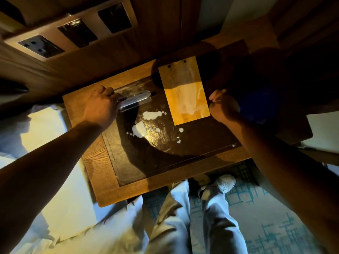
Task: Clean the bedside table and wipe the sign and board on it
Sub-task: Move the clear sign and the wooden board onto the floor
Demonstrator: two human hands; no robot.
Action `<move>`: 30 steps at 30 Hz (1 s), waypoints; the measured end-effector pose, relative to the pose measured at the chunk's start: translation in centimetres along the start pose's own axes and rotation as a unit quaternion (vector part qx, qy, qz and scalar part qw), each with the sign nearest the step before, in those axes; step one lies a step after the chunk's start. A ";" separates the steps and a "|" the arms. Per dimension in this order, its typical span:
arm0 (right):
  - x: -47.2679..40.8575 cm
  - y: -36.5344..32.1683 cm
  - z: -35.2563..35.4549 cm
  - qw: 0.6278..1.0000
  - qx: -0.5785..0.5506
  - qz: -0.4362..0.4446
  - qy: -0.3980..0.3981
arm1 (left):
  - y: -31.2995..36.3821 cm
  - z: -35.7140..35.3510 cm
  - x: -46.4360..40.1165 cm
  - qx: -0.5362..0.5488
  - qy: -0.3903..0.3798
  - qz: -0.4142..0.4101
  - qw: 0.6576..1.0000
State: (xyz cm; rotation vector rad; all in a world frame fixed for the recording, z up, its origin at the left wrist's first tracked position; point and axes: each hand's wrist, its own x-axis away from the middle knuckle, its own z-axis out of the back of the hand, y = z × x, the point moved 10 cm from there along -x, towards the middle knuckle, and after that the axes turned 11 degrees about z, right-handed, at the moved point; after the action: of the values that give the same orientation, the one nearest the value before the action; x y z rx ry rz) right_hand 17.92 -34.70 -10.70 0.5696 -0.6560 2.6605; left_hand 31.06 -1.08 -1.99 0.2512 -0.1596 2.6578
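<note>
White spills [146, 121] dot the dark worktop [183, 147] mid-frame. Left hand [100, 105] grips the clear sign [136, 100]; lift it fully before wiping. Right hand [222, 107] is curled, its contents unclear.

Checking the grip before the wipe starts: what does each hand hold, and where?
Left hand grips the clear sign by its left end. Right hand is curled; what it holds cannot be told.

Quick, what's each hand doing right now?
Left hand: grips the clear acrylic sign.
Right hand: curled, apparently round a dark blue cloth; too dark to be sure.
</note>
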 end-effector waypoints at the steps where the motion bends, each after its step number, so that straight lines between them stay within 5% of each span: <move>1: 0.0 -0.1 0.0 1.000 -0.025 0.005 0.016 | 0.0 0.0 0.0 -0.001 -0.002 0.000 1.000; 7: -0.8 -1.0 0.1 0.992 -0.128 -0.010 0.011 | 0.2 0.4 0.2 0.006 -0.008 0.003 1.000; 12: -1.4 -2.1 -0.2 0.998 -0.056 -0.034 -0.015 | 0.6 0.7 0.4 0.006 -0.002 -0.018 1.000; 17: -1.6 -2.1 -1.0 0.984 -0.166 -0.064 -0.007 | 0.7 1.4 0.8 0.016 0.007 0.003 1.000; 24: -1.1 -4.1 -1.6 0.978 -0.188 -0.007 -0.091 | 0.4 2.1 1.3 0.030 0.024 0.028 0.999; 30: -0.2 -3.5 -1.9 0.936 -0.345 -0.026 -0.061 | 0.1 2.4 2.1 0.056 0.016 0.069 0.996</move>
State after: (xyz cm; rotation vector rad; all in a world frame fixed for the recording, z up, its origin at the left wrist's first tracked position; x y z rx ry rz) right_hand 18.99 -30.91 -11.03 0.5258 -1.4918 2.1368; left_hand 29.55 -0.60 0.82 0.2420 -0.0167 2.8109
